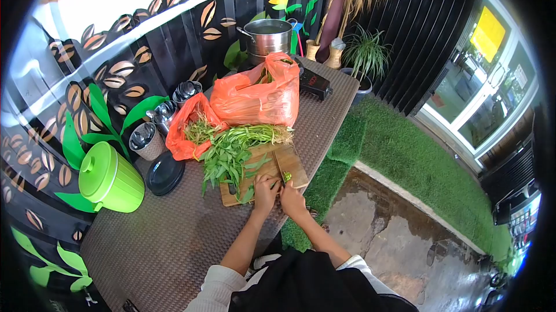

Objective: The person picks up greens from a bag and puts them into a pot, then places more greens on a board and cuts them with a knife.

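Note:
A wooden cutting board (294, 165) lies near the table's right edge, with leafy green stems (234, 153) heaped over its left and far side. My left hand (266, 191) is closed on some of the greens at the board's near edge. Beside it my right hand (292, 198) grips a knife (278, 164), whose blade points away from me over the board. Small chopped green pieces (287, 176) lie by the blade. Behind the greens stand a large orange plastic bag (255, 101) and a smaller orange bag (184, 132) with stems inside.
A lime-green lidded bucket (119, 182), black plates (165, 174) and cutlery containers (146, 141) stand on the left of the table (156, 242). A steel pot (268, 37) and a black stove (314, 84) are at the far end. Potted plants (366, 57) stand beyond.

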The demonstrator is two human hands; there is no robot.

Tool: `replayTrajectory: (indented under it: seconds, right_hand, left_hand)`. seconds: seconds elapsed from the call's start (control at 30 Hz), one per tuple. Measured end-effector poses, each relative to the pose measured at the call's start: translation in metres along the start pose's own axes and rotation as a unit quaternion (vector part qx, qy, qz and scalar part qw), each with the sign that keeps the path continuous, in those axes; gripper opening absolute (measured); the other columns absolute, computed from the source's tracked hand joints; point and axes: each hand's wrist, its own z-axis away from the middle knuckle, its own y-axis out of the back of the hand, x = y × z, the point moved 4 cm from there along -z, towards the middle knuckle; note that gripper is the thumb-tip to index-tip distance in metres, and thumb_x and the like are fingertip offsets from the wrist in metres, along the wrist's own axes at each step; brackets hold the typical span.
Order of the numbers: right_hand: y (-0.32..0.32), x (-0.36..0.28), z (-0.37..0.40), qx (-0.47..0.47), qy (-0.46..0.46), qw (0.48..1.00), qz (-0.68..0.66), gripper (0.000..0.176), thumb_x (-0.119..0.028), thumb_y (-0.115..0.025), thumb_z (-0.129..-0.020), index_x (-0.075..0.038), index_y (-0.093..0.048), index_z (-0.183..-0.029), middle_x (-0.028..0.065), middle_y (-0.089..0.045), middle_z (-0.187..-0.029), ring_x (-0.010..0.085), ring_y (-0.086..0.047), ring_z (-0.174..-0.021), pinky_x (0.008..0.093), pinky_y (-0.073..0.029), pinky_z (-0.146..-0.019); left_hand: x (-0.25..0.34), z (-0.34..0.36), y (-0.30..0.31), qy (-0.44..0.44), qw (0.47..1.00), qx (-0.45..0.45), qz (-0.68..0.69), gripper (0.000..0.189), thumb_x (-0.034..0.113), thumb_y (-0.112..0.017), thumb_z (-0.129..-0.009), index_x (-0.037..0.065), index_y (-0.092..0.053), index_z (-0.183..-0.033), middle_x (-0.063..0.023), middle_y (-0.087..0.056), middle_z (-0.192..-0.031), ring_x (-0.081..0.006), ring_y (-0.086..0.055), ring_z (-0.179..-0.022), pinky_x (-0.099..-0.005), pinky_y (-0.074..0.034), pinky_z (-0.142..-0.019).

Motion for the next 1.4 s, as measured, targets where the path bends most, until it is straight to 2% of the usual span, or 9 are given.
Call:
replayTrajectory:
  seconds: [0.13,0.27,0.5,0.6,0.77,0.87,0.97,1.23,1.4]
  right_hand:
    - [0.01,0.009,-0.015,-0.081,0.035,0.995,-0.052,0.038,-0.03,-0.04,-0.095,0.006,-0.039,-0.108,0.0302,-0.061,-0.088,0.0477,-0.06,-0.084,0.0508,-0.05,-0.073]
    - [-0.002,0.002,0.01,-0.019,-0.034,0.999,0.007,0.039,-0.032,-0.039,-0.095,0.005,-0.04,-0.109,0.0299,-0.062,-0.087,0.0472,-0.06,-0.084,0.0508,-0.05,-0.072]
    - [0.002,0.008,-0.007,-0.062,0.028,0.997,-0.047,0.038,-0.03,-0.038,-0.095,0.006,-0.042,-0.105,0.0315,-0.061,-0.085,0.0462,-0.061,-0.082,0.0511,-0.05,-0.073]
    - [-0.003,-0.001,0.005,-0.03,-0.017,0.999,-0.005,0.038,-0.03,-0.039,-0.095,0.006,-0.042,-0.107,0.031,-0.061,-0.083,0.0451,-0.062,-0.081,0.0513,-0.05,-0.072]
    - [0.002,0.004,-0.008,-0.026,-0.002,1.0,-0.01,0.038,-0.031,-0.039,-0.095,0.005,-0.039,-0.109,0.029,-0.062,-0.083,0.0439,-0.062,-0.081,0.0509,-0.051,-0.071]
    - [0.002,0.006,-0.008,-0.022,-0.011,1.0,0.012,0.037,-0.031,-0.039,-0.095,0.004,-0.038,-0.108,0.0276,-0.063,-0.083,0.0433,-0.063,-0.081,0.0503,-0.051,-0.069]
    - [0.001,0.01,-0.007,-0.021,-0.01,0.999,0.021,0.037,-0.031,-0.039,-0.095,0.004,-0.039,-0.106,0.027,-0.063,-0.083,0.0427,-0.063,-0.081,0.0499,-0.051,-0.068]
    - [0.02,0.015,-0.006,-0.048,0.056,0.996,0.042,0.034,-0.029,-0.041,-0.095,0.004,-0.04,-0.103,0.0281,-0.062,-0.083,0.0448,-0.063,-0.078,0.05,-0.052,-0.067]
    - [0.008,0.008,0.003,-0.007,0.031,0.999,0.017,0.034,-0.029,-0.041,-0.095,0.004,-0.041,-0.102,0.0288,-0.062,-0.083,0.0449,-0.062,-0.078,0.0507,-0.051,-0.067]
  left_hand:
    - [-0.002,0.001,0.002,-0.001,1.0,0.009,0.021,0.012,0.011,-0.066,-0.075,0.004,-0.071,-0.084,-0.0088,-0.06,-0.082,-0.0279,-0.052,-0.087,-0.0385,-0.039,-0.082]
    - [-0.007,-0.004,0.0,-0.002,0.999,0.009,0.033,0.013,0.01,-0.068,-0.072,0.002,-0.07,-0.082,-0.0115,-0.061,-0.079,-0.0296,-0.053,-0.084,-0.0393,-0.041,-0.078]
    - [-0.009,-0.005,0.0,0.007,0.999,-0.014,0.037,0.012,0.011,-0.067,-0.074,0.003,-0.07,-0.082,-0.0111,-0.062,-0.081,-0.0303,-0.053,-0.085,-0.039,-0.04,-0.081]
    - [-0.008,-0.006,0.0,0.002,0.999,0.004,0.036,0.011,0.006,-0.069,-0.069,0.001,-0.07,-0.079,-0.0139,-0.063,-0.077,-0.0305,-0.055,-0.081,-0.0387,-0.043,-0.077]
    - [-0.011,-0.001,-0.002,0.049,0.997,-0.006,0.056,0.01,0.011,-0.067,-0.075,0.001,-0.068,-0.079,-0.0125,-0.061,-0.081,-0.03,-0.053,-0.086,-0.0403,-0.041,-0.079]
    - [0.0,0.003,0.0,-0.008,0.999,0.031,-0.01,0.012,0.011,-0.067,-0.075,0.002,-0.068,-0.082,-0.0118,-0.061,-0.085,-0.0283,-0.052,-0.09,-0.0397,-0.038,-0.084]
    - [0.013,0.005,-0.003,-0.025,0.997,0.009,-0.075,0.013,0.013,-0.067,-0.076,0.003,-0.068,-0.085,-0.0093,-0.061,-0.087,-0.0266,-0.051,-0.093,-0.039,-0.036,-0.087]
    - [0.01,0.002,-0.003,-0.008,1.0,-0.001,-0.024,0.012,0.014,-0.066,-0.077,0.005,-0.069,-0.085,-0.0064,-0.061,-0.088,-0.0262,-0.05,-0.092,-0.0383,-0.036,-0.086]
    - [0.013,0.004,-0.002,-0.049,0.998,0.02,-0.035,0.011,0.014,-0.066,-0.076,0.005,-0.068,-0.082,-0.0072,-0.061,-0.086,-0.0269,-0.051,-0.091,-0.0377,-0.037,-0.085]
